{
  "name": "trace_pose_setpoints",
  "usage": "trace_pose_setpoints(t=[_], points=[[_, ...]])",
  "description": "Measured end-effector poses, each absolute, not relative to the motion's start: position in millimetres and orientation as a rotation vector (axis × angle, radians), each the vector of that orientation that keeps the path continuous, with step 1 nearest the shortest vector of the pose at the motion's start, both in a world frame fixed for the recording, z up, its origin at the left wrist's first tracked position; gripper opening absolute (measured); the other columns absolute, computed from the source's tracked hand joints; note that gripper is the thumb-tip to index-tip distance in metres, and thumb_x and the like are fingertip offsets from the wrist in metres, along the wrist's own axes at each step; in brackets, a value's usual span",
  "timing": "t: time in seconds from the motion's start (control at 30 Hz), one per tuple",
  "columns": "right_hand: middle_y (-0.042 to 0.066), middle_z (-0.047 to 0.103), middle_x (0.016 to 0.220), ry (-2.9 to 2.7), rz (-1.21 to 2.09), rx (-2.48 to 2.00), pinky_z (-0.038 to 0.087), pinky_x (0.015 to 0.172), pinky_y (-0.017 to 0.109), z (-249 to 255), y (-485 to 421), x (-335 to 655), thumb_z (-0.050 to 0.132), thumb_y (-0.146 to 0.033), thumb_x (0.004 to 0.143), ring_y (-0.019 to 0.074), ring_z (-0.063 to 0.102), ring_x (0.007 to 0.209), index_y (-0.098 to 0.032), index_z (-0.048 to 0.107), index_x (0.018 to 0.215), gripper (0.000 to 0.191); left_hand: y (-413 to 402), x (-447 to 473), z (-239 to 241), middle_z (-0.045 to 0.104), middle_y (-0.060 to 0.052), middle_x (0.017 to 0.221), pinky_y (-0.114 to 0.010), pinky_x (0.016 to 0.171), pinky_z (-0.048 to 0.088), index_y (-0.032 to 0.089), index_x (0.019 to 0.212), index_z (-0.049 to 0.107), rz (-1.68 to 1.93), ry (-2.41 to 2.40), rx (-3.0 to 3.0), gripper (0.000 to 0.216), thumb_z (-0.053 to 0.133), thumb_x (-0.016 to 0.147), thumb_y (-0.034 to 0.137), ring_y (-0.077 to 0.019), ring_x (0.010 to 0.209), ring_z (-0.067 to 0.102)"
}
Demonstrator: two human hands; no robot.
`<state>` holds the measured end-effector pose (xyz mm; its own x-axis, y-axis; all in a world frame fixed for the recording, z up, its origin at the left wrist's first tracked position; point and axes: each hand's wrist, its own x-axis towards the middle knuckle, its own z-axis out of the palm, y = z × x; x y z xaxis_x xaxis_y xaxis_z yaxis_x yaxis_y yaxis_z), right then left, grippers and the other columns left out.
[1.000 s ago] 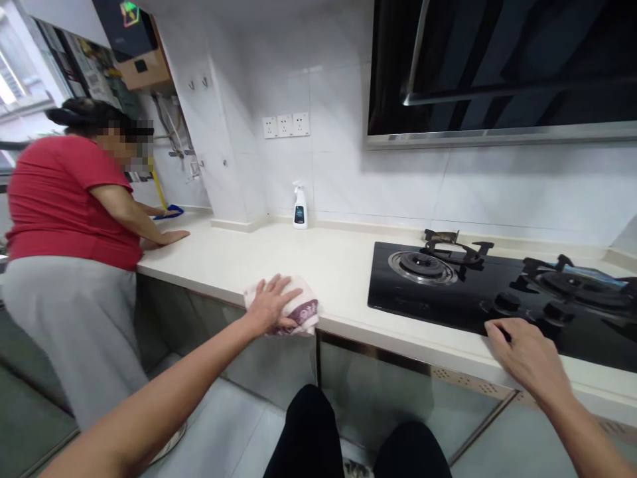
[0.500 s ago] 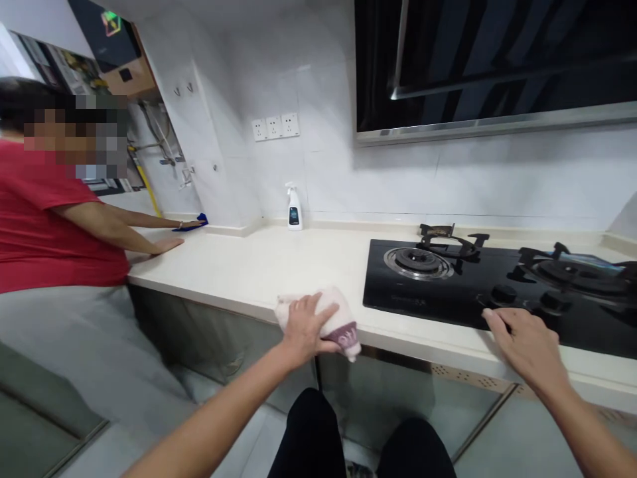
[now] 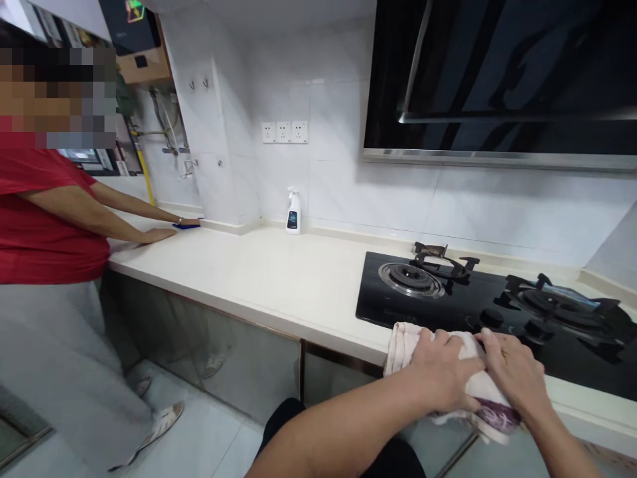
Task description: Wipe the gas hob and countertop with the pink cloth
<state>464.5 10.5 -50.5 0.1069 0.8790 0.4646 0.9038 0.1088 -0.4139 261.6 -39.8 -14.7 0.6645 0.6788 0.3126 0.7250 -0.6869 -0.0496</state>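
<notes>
My left hand (image 3: pixel 442 368) and my right hand (image 3: pixel 512 375) both grip a white towel with a purple print (image 3: pixel 490 385), folding it between them. The towel (image 3: pixel 405 348) hangs partly over the front edge of the pale stone countertop (image 3: pixel 259 279). Just behind my hands lies the black glass gas hob (image 3: pixel 383 307), with its nearest knobs a short way past my right fingers. Part of the hob's front edge is hidden by the towel.
A person in a red shirt (image 3: pixel 44 226) stands at the left, one hand on a blue cloth (image 3: pixel 186 226). A spray bottle (image 3: pixel 293 212) stands against the tiled wall, below a row of sockets (image 3: pixel 283 131). A black range hood (image 3: pixel 497 79) hangs above the hob.
The towel has moved right along the counter to the hob's front edge. My right hand, earlier flat near the hob, now grips it too. The person in red appears further left.
</notes>
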Motion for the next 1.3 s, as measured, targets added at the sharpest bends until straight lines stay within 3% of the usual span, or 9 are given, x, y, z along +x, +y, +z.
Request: trace_pose_setpoints(t=[0.3,0.6,0.73,0.87,0.93,1.0,1.13,1.2,1.3], points=[[0.013,0.069,0.12,-1.789,-0.113,-1.797,0.047,0.089,0.055,-50.3,12.6,463.6,0.018,-0.072,0.096,0.0404,0.06,0.111,-0.026,0.078,0.104,0.076,-51.2,132.7,-12.0,0.053,-0.01,0.148,-0.054,0.101,0.04,0.031,0.135,0.063,-0.565,-1.349,-2.607,0.075,0.079,0.073,0.071,-0.0362,0.123,0.05],[0.012,0.068,0.12,-1.7,-0.17,-1.675,0.047,0.09,0.055,-40.9,2.5,452.3,0.027,-0.067,0.097,0.0372,0.057,0.109,-0.024,0.076,0.1,0.065,-60.5,-31.0,-13.7,0.051,-0.019,0.154,-0.058,0.11,0.036,0.027,0.146,0.056,-0.453,-1.606,-2.32,0.093,0.082,0.07,0.072,-0.0407,0.136,0.05],[0.012,0.068,0.114,-1.624,-0.132,-1.284,0.045,0.1,0.052,-16.6,-22.7,382.3,0.039,-0.056,0.099,0.0312,0.059,0.109,-0.024,0.072,0.094,0.047,-61.0,-15.7,-11.2,0.053,-0.018,0.152,-0.058,0.108,0.038,0.026,0.146,0.056,-0.439,-1.629,-2.308,0.093,0.087,0.066,0.063,-0.0416,0.132,0.052],[0.01,0.063,0.128,-1.994,0.056,-0.762,0.044,0.106,0.044,1.8,-61.5,262.8,0.046,-0.038,0.103,0.0253,0.055,0.121,-0.023,0.063,0.125,0.032,-55.3,45.4,-20.2,0.059,-0.015,0.145,-0.054,0.107,0.042,0.025,0.147,0.052,-0.548,-1.483,-2.414,0.075,0.077,0.082,0.05,-0.0363,0.127,0.056],[0.01,0.062,0.132,-2.17,0.025,-0.675,0.04,0.111,0.046,-1.1,-71.5,219.4,0.058,-0.041,0.1,0.0261,0.052,0.124,-0.022,0.057,0.135,0.04,-52.1,64.5,-25.2,0.064,-0.012,0.138,-0.052,0.109,0.042,0.027,0.144,0.055,-0.589,-1.439,-2.443,0.052,0.063,0.094,0.037,-0.0327,0.125,0.059],[0.01,0.06,0.137,-2.243,-0.089,-0.712,0.036,0.115,0.049,-10.5,-71.0,199.1,0.069,-0.051,0.094,0.0291,0.048,0.13,-0.021,0.054,0.139,0.057,-51.2,63.3,-26.8,0.066,-0.01,0.137,-0.049,0.111,0.043,0.029,0.142,0.057,-0.599,-1.354,-2.505,0.046,0.057,0.096,0.031,-0.0302,0.126,0.06],[0.014,0.052,0.146,-2.285,-0.321,-0.822,0.039,0.11,0.05,-25.4,-56.7,207.0,0.074,-0.07,0.083,0.033,0.045,0.131,-0.023,0.046,0.148,0.085,-48.8,10.6,-21.1,0.056,-0.015,0.153,-0.046,0.114,0.045,0.025,0.147,0.055,-0.633,-1.127,-2.66,0.066,0.072,0.088,0.05,-0.032,0.138,0.054],[0.015,0.056,0.139,-2.331,-0.414,-0.857,0.043,0.103,0.048,-24.9,-52.1,217.0,0.074,-0.071,0.082,0.0323,0.05,0.12,-0.024,0.046,0.148,0.085,-43.0,-20.9,-16.4,0.054,-0.014,0.155,-0.05,0.112,0.046,0.028,0.143,0.06,-0.686,-1.243,-2.59,0.061,0.068,0.09,0.056,-0.0343,0.139,0.053],[0.013,0.061,0.124,-2.371,-0.535,-0.916,0.044,0.09,0.045,-19.5,-49.0,232.5,0.079,-0.066,0.08,0.0306,0.053,0.106,-0.024,0.052,0.14,0.079,-30.1,-52.1,-9.0,0.065,-0.011,0.142,-0.047,0.109,0.051,0.028,0.132,0.069,-0.873,-1.482,-2.493,0.05,0.053,0.097,0.059,-0.0301,0.13,0.062]])
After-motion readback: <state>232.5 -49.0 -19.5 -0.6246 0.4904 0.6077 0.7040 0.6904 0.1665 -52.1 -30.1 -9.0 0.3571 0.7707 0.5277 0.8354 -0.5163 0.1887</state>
